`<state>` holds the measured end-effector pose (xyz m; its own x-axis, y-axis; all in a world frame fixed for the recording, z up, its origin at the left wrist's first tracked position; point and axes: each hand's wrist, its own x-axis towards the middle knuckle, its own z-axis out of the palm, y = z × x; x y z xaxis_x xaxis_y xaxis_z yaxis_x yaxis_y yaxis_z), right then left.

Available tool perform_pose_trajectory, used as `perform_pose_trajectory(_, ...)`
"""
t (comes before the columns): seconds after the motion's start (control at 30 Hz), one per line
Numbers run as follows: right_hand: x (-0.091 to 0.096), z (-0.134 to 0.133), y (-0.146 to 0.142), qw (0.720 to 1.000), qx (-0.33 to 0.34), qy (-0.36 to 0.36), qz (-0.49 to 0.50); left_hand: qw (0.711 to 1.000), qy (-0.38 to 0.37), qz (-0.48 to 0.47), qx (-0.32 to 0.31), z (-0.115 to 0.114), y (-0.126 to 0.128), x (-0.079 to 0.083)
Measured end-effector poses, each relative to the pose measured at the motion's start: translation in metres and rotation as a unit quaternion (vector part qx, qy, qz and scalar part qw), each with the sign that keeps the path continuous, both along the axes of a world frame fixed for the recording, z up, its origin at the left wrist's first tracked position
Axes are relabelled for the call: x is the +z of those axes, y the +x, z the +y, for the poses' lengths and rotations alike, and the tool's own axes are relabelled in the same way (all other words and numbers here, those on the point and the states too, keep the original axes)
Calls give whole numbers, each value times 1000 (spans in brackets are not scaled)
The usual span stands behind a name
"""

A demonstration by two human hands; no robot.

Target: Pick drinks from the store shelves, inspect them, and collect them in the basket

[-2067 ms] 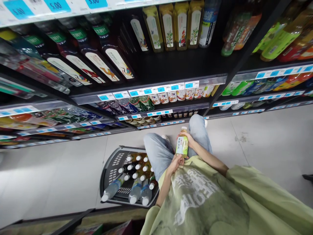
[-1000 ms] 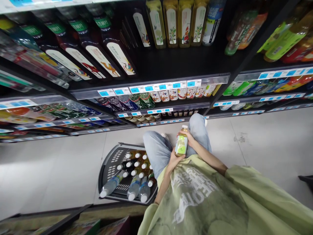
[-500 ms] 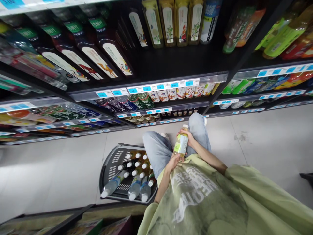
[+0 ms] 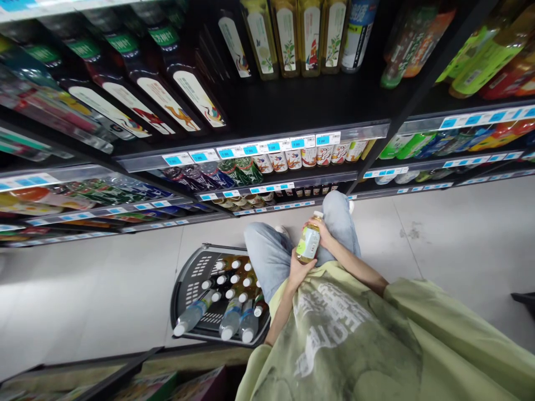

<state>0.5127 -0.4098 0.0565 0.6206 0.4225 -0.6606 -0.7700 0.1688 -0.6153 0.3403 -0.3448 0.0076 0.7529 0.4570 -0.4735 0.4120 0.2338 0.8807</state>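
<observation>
Between my two hands, above my lap, is a drink bottle (image 4: 308, 243) of yellowish liquid with a white cap and a pale green and white label. It is tilted, its cap end pointing away from me. My right hand (image 4: 322, 231) is closed around the upper part near the cap. Lower down, my left hand (image 4: 300, 268) grips the base end, fingers wrapped on its side. Left of my knee a dark grey shopping basket (image 4: 184, 273) stands on the floor, holding several white-capped bottles, some upright and some lying slanted, such as a clear bottle (image 4: 193, 317).
Ahead rise black shelves (image 4: 292, 106) of bottled drinks with blue-and-white price tags (image 4: 273, 146). Large dark bottles (image 4: 192, 94) lean at upper left. Behind the basket, at the lower left, runs another shelf edge (image 4: 142, 359). Pale floor tiles (image 4: 451, 239) extend to the right.
My left hand has shifted its hold at the bottle's lower end, now wrapping its side. The bottle has turned slightly, showing more of its label. The basket has stayed put.
</observation>
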Motion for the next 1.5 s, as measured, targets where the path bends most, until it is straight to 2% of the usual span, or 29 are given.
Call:
perform_pose_trajectory(0.07,-2,0,0,1000,0,-5,-3,998,55,-22,6,0,1,2)
perform_pose_trajectory(0.17,-7,0,0,1000,-13,6,-11,995,95,-17,3,1,1,4)
perform_pose_trajectory(0.33,-17,-1,0,999,-22,31,-3,994,111,-4,-5,4,-1,-1)
perform_pose_trajectory(0.47,-20,-3,0,997,-22,66,15,995,95,-25,1,7,-2,-9)
perform_pose_trajectory(0.6,-19,-5,-1,995,-18,99,22,998,29,-53,0,8,-4,-13)
perform_pose_trajectory(0.83,-16,-8,-1,991,-7,130,33,993,-98,-32,-53,11,-11,-16)
perform_pose_trajectory(1.03,-17,-8,1,990,0,137,40,958,-260,-82,-83,9,-14,-28)
perform_pose_trajectory(1.17,-18,-9,1,990,-5,136,40,949,-296,-61,-93,8,-13,-26)
perform_pose_trajectory(1.23,-20,-9,1,991,-14,131,37,957,-274,-54,-75,7,-12,-23)
perform_pose_trajectory(1.3,-22,-8,1,992,-19,121,26,973,-222,-49,-43,6,-10,-21)
perform_pose_trajectory(1.4,-27,-4,0,995,-21,96,5,992,-120,-28,-3,3,-6,-20)
perform_pose_trajectory(1.5,-32,-1,0,997,-33,75,-5,1000,11,-22,10,1,-3,-21)
